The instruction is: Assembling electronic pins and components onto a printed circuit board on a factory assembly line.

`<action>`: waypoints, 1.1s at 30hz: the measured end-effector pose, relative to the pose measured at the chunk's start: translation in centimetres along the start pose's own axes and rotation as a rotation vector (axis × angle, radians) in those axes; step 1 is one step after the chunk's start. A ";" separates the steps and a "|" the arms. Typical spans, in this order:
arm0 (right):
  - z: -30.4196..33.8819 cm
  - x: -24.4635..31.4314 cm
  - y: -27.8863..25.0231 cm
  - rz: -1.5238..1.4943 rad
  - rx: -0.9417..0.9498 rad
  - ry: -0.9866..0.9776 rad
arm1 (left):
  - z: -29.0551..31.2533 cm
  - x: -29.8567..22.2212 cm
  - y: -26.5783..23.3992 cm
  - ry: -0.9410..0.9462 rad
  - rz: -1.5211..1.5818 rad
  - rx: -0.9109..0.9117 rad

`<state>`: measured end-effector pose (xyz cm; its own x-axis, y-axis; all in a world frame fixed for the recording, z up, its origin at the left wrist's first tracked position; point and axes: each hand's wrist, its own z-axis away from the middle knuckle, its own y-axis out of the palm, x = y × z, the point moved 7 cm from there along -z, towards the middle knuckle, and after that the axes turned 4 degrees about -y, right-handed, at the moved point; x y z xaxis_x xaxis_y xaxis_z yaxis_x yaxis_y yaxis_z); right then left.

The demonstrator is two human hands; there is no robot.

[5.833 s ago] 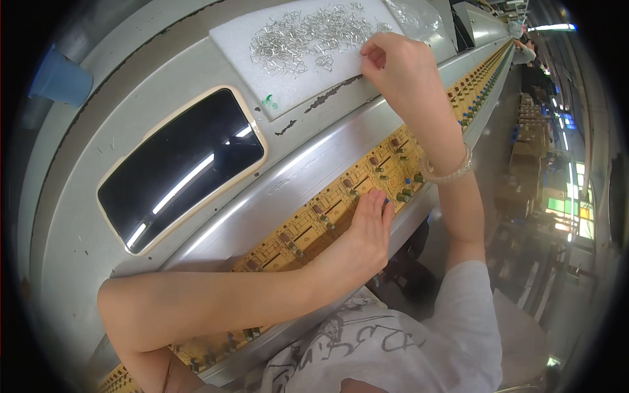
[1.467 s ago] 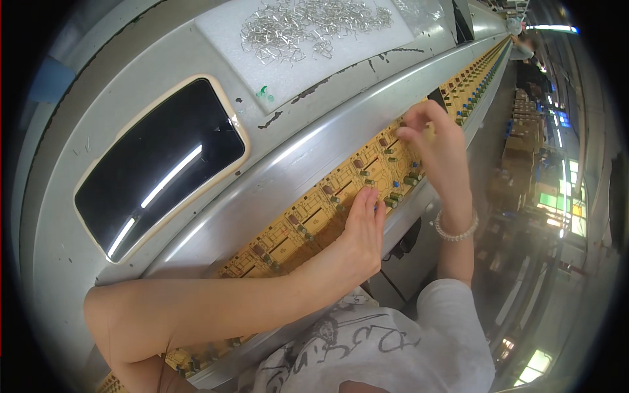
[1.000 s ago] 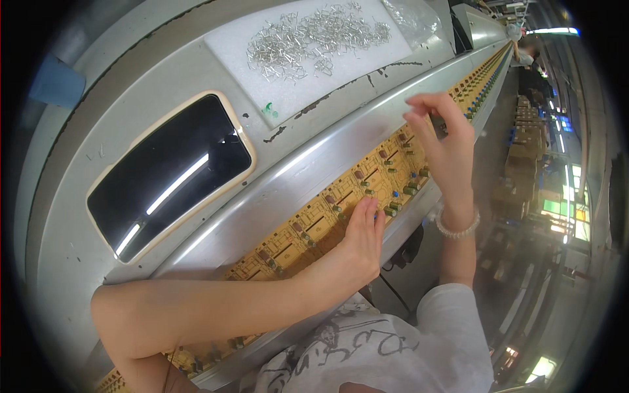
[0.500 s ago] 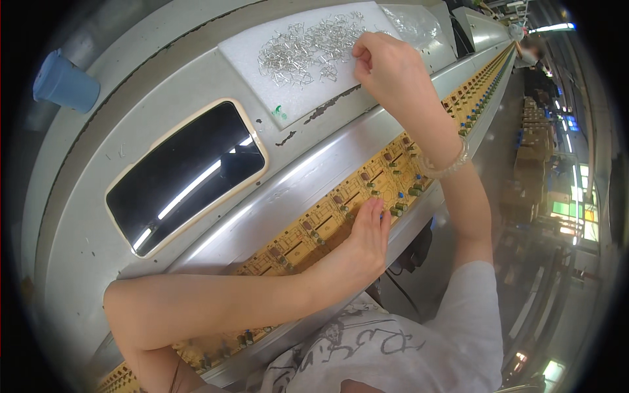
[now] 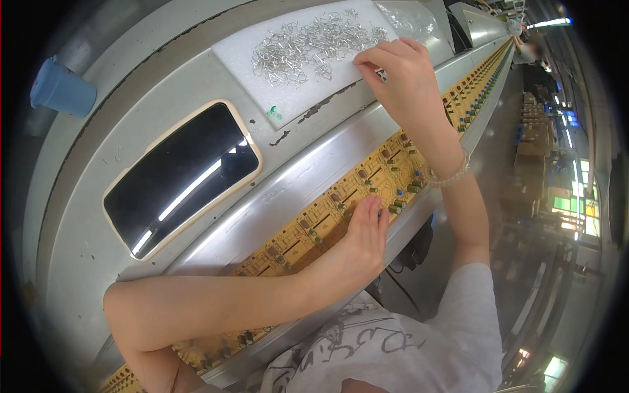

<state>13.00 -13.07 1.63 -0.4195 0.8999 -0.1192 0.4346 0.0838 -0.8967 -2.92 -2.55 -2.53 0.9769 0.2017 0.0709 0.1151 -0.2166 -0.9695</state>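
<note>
My right hand (image 5: pixel 405 82) is raised beside the right edge of a white foam sheet (image 5: pixel 252 98). Thumb and forefinger meet in a pinch; whatever lies between the tips is too small to make out. Spread over the foam is a pile of small bent silvery wire pieces (image 5: pixel 288 56). My left hand (image 5: pixel 365 237) rests over a tan circuit board (image 5: pixel 321 213), fingers stretched out side by side, fingertips near several green and blue cylindrical parts (image 5: pixel 395 208). Its thumb is hidden.
A phone with a pale frame (image 5: pixel 187 177) lies on the grey bench left of the metal rail (image 5: pixel 262 196). Further left stands a blue cup (image 5: pixel 65 88). Clear plastic (image 5: pixel 413 26) lies beyond the foam. The row of boards runs on toward another person (image 5: pixel 527 51) far right.
My right hand has shifted slightly right and nearer, away from the wire pile, and its fingers have turned. My left hand stays on the board almost unmoved.
</note>
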 end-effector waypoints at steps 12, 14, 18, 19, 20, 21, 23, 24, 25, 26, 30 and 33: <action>7.4 3.2 -2.7 -0.615 0.143 0.502 | 0.8 0.4 -0.4 -0.068 0.009 0.032; 9.1 3.2 -2.7 -0.555 0.141 0.522 | 0.2 0.3 0.0 -0.033 0.033 0.027; 10.3 3.4 -2.7 -0.429 0.127 0.494 | -0.3 0.4 0.2 -0.031 0.048 0.006; 10.3 3.4 -2.6 -0.429 0.130 0.497 | -0.4 0.5 0.1 -0.035 0.060 -0.010; 10.4 3.5 -2.5 -0.413 0.124 0.501 | -0.4 0.5 0.1 -0.034 0.065 -0.009; 10.6 3.4 -2.4 -0.394 0.118 0.506 | -0.5 0.4 0.5 -0.008 0.093 0.038; 10.3 3.7 -2.5 -0.407 0.108 0.494 | 0.0 -0.4 1.7 0.003 0.111 0.096; 9.9 4.1 -2.6 -0.425 0.094 0.476 | 0.5 -1.0 2.5 -0.057 -0.009 -0.018; 10.0 4.1 -2.5 -0.423 0.098 0.480 | 0.4 -0.8 2.3 -0.098 -0.114 -0.147; 10.0 4.1 -2.6 -0.405 0.100 0.478 | 0.5 -1.1 2.6 -0.097 -0.109 -0.147; 9.6 4.4 -2.4 -0.415 0.118 0.546 | 0.7 -1.3 2.7 -0.099 -0.122 -0.136; 9.8 3.8 -2.1 -0.394 0.196 0.596 | 0.1 -1.3 3.0 -0.084 -0.105 -0.155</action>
<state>2.71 -13.98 -1.13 0.0129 0.9035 0.4285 0.1678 0.4205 -0.8916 -3.90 -3.38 -5.58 0.9404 0.3084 0.1434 0.2481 -0.3337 -0.9095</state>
